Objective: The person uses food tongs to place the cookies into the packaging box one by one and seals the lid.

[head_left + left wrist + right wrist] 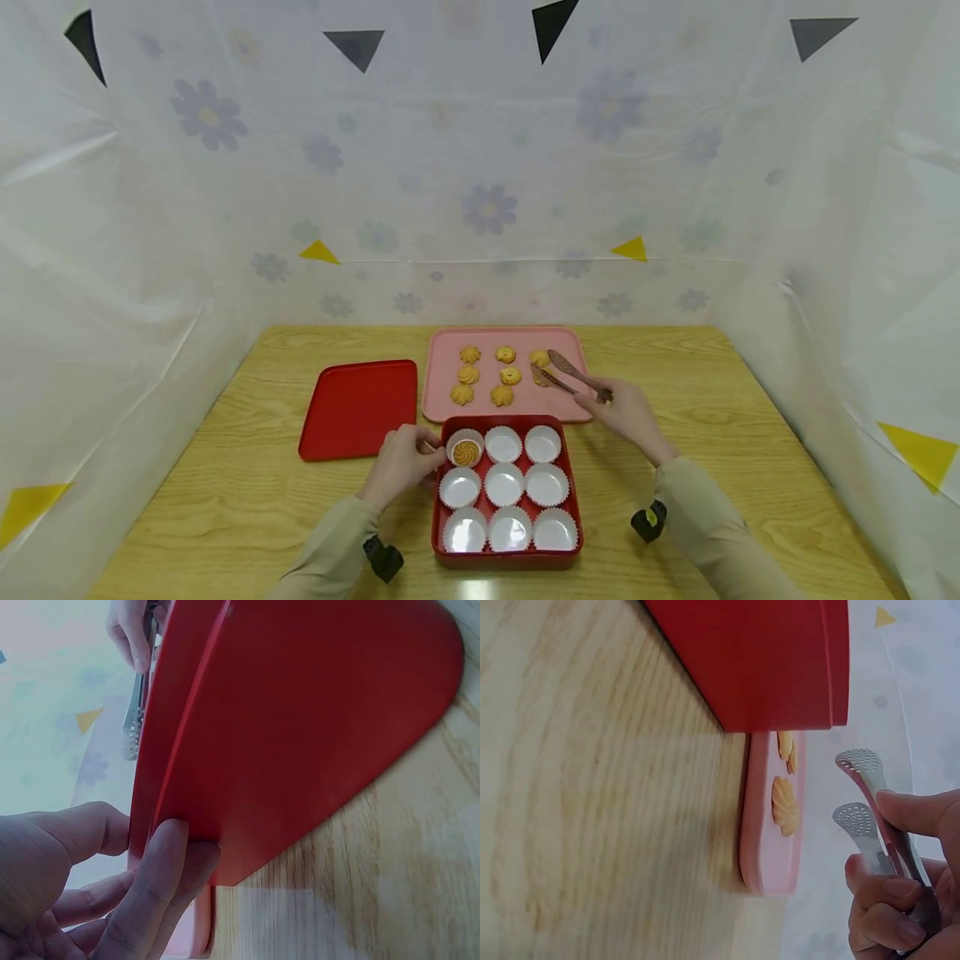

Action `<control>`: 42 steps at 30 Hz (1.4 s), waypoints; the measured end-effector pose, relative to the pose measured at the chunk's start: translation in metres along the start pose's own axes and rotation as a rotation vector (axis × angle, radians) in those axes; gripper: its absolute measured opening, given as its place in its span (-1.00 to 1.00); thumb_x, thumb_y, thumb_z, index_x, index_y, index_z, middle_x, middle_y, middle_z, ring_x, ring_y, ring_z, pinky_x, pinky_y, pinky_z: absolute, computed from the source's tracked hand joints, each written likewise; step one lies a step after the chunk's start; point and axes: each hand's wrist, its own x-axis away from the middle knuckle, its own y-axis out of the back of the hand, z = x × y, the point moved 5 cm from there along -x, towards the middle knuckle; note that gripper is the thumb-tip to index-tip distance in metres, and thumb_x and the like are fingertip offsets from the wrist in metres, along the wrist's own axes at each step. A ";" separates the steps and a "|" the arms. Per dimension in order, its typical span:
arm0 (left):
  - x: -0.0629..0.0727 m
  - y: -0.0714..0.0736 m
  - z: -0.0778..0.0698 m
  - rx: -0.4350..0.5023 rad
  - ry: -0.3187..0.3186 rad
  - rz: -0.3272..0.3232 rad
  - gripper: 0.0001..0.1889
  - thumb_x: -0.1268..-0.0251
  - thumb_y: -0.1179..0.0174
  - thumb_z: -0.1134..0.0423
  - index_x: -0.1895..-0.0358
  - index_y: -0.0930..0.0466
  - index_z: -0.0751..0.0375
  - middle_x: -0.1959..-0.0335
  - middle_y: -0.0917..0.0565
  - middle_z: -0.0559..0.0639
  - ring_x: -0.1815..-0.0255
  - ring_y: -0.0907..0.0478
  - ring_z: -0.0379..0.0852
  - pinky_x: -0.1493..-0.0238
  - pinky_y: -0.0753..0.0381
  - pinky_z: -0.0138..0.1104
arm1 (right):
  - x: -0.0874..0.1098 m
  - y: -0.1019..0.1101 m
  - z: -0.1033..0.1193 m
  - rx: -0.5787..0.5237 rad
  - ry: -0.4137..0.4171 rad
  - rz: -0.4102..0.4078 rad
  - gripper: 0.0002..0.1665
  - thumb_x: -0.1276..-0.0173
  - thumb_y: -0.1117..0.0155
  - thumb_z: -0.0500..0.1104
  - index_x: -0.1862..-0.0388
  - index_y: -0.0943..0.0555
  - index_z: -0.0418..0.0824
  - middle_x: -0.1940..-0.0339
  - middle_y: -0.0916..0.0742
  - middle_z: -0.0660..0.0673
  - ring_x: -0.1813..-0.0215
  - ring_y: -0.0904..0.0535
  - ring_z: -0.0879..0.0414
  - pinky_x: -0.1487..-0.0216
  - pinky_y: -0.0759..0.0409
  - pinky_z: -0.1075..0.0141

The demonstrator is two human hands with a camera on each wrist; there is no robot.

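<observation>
My left hand [405, 463] pinches the wall of a red box [506, 560] near its far left corner, thumb at the rim and fingers along the outer side. White ruffled paper cups [504, 483] fill the box in three rows. A swirled cookie [466, 453] lies in the far left cup. My right hand [628, 415] grips metal tongs [889, 825] with perforated tips, which are spread apart. In the head view, the tips hover around the cookies [540, 358] on the right side of the pink tray [442, 342]; whether they touch is unclear.
Several more cookies [502, 395] are spread across the pink tray behind the box. A flat red lid [358, 410] lies on the wooden table [225, 500] to the left. White sheeting [487, 125] with flower prints encloses the back and sides.
</observation>
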 end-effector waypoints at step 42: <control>0.000 -0.001 0.002 0.031 -0.020 0.007 -0.86 -0.22 -0.32 0.40 0.21 -0.70 0.42 0.46 -0.77 0.21 0.60 -0.72 -0.01 0.49 -0.70 -0.27 | -0.060 0.015 0.009 0.211 -0.159 0.399 -0.61 -0.42 -0.27 0.01 0.29 -0.71 -0.34 0.76 -0.23 0.10 0.69 -0.13 0.22 0.59 -0.20 0.36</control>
